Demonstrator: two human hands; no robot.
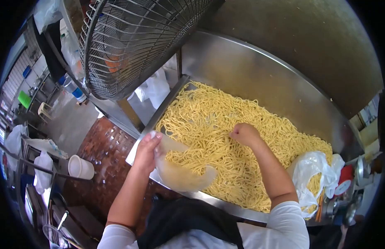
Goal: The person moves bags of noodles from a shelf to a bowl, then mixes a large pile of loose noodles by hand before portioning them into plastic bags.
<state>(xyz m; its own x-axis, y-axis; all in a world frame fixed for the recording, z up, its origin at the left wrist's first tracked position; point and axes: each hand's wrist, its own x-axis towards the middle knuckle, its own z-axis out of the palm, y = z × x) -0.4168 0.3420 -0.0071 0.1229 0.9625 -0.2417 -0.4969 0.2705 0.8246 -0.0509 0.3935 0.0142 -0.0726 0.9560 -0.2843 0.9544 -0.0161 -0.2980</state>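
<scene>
Yellow noodles (pixel 225 120) lie in a thick tangled layer across a metal tray (pixel 200 195). My left hand (pixel 147 151), at the tray's near left side, pinches the edge of a clear plastic bag (pixel 182 178). The bag's mouth spreads to the right over the tray's edge, with noodles at its opening. My right hand (pixel 245 134) is closed, its curled fingers down at the noodles in the middle of the pile. Its fingertips are partly hidden beneath the hand.
A large wire-caged fan (pixel 134 45) stands over the tray's far left. At the right end sits a plastic bag holding noodles (pixel 310 176), beside a red container (pixel 346 176). A white bucket (pixel 81 167) stands at the left above the wet brick floor (pixel 105 149).
</scene>
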